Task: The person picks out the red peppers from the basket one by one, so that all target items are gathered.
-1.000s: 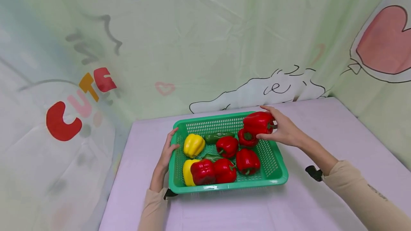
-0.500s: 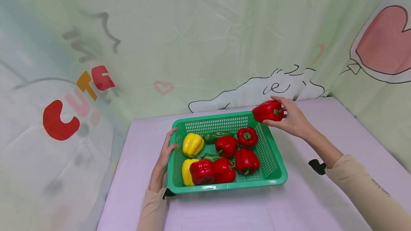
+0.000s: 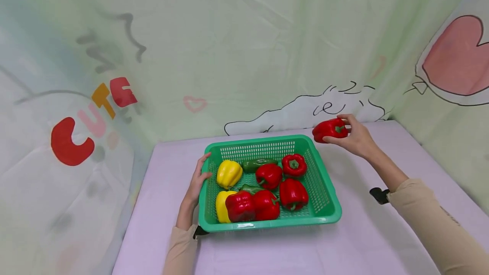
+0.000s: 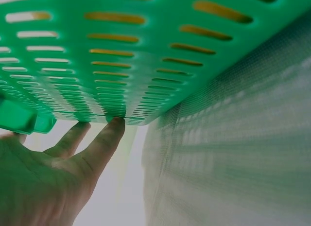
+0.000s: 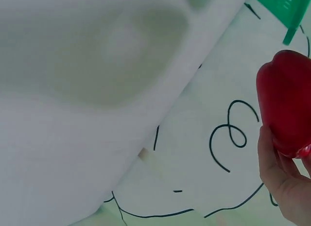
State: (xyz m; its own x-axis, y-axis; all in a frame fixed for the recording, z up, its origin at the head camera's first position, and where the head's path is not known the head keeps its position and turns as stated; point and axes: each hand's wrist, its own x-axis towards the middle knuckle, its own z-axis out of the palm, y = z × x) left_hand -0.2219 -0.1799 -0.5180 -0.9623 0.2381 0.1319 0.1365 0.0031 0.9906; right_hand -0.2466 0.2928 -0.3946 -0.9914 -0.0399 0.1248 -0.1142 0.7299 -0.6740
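Right hand (image 3: 359,140): thumb and fingers clamped round one red pepper (image 3: 328,130), beside green basket's (image 3: 269,224) back right corner, toward table's (image 3: 366,237) back edge. Left hand (image 3: 195,182): fingers apart, touching basket's left side.

Eight bell peppers (image 3: 326,130); two green vegetables (image 3: 259,165); one basket (image 3: 269,224)

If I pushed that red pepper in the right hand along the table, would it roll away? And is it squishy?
The red pepper would probably roll wobbily, since its sides are rounded but lumpy. Its smooth, shiny skin might feel a bit slippery. It likely isn't very squishy: the right hand doesn't seem to dent it.
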